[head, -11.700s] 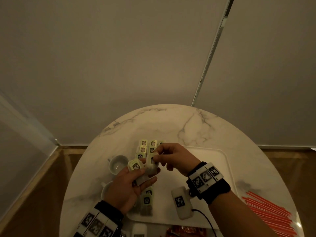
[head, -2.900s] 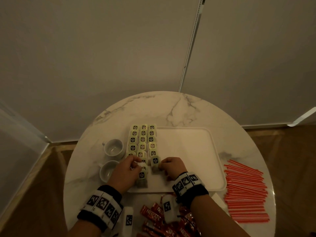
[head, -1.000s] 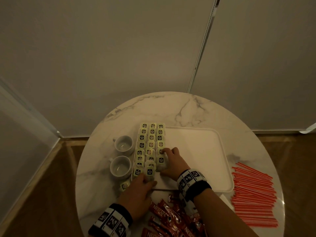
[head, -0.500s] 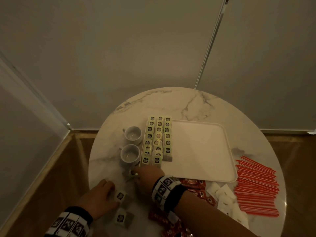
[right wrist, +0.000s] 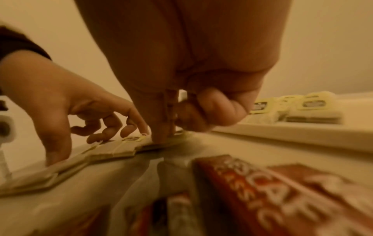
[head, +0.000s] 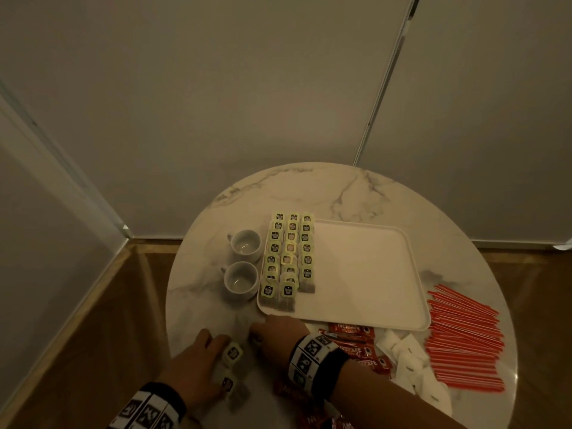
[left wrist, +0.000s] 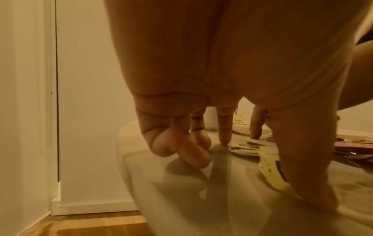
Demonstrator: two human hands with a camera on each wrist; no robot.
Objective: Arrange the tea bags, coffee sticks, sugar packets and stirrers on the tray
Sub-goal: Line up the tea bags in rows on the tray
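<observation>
A white tray [head: 365, 274] holds three columns of yellow-tagged tea bags [head: 289, 252] along its left side; the rest of it is bare. Just in front of the tray's near left corner, my right hand [head: 257, 334] pinches the end of a loose tea bag [right wrist: 161, 141] on the table, thumb down and the other fingers curled. To its left my left hand [head: 213, 357] rests spread fingertips on two more loose tea bags [head: 232, 352], the thumb [left wrist: 302, 183] pressing one tag [left wrist: 272, 172]. Red coffee sticks [head: 353, 342], white sugar packets [head: 408, 363] and red stirrers [head: 464, 342] lie on the table.
Two white cups [head: 243, 264] stand right against the tray's left edge. The round marble table [head: 309, 190] sits in a corner, with walls behind and to the left. The table's near left rim is close to my left hand.
Both hands have left the rows on the tray and come down to the table in front of it. They now touch loose tea bags there; the view has shifted left.
</observation>
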